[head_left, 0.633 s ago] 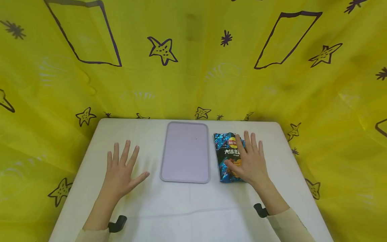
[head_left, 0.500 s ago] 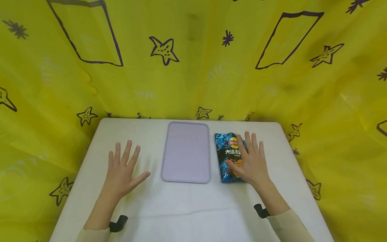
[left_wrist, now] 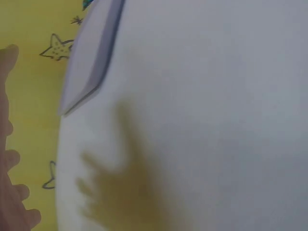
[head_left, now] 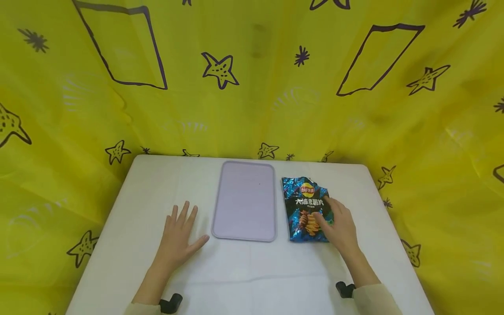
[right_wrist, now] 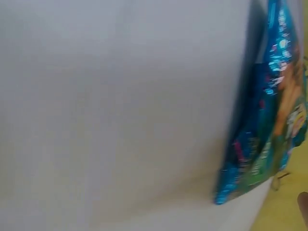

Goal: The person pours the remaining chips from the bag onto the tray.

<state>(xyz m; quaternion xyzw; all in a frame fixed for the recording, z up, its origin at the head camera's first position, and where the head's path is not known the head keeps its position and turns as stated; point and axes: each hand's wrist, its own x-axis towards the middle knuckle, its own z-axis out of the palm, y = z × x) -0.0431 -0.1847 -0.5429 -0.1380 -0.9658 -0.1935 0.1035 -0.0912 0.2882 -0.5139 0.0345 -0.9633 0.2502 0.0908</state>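
A blue and black bag of potato chips [head_left: 303, 208] lies face up on the right part of the white table. My right hand [head_left: 343, 227] is at the bag's right side, fingers bent over its right edge and thumb stretched over its front. Only one fingertip [right_wrist: 303, 204] enters the right wrist view, apart from the bag [right_wrist: 269, 120]. My left hand [head_left: 176, 238] is spread with straight fingers over the table, left of a pale purple tray [head_left: 224, 197], holding nothing. Its fingers [left_wrist: 14, 202] show along the left wrist view's edge, with a shadow on the table.
The tray [left_wrist: 91, 62] lies flat in the middle of the white table [head_left: 244, 267], between the hands. A yellow curtain [head_left: 252, 109] with starfish drawings hangs behind the table and along both sides. A black band piece [head_left: 171, 303] is on the left wrist.
My right hand has moved down and right, its fingers drawing together and bending, uncovering more of the chip bag. My left hand has moved right and nearer, still spread. The head view has shifted slightly.
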